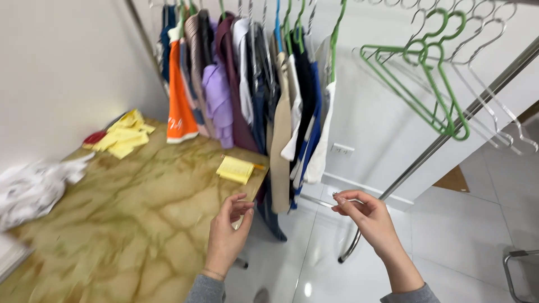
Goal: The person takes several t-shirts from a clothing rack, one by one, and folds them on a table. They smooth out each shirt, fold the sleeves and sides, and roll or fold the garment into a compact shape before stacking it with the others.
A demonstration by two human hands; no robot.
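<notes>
Head view: marbled table (pixel 129 224), white floor (pixel 471 224).

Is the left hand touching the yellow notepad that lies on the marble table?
Apart. The head view shows the left hand raised past the table edge, while the yellow notepad lies farther back on the tabletop, with bare marble surface between them.
</notes>
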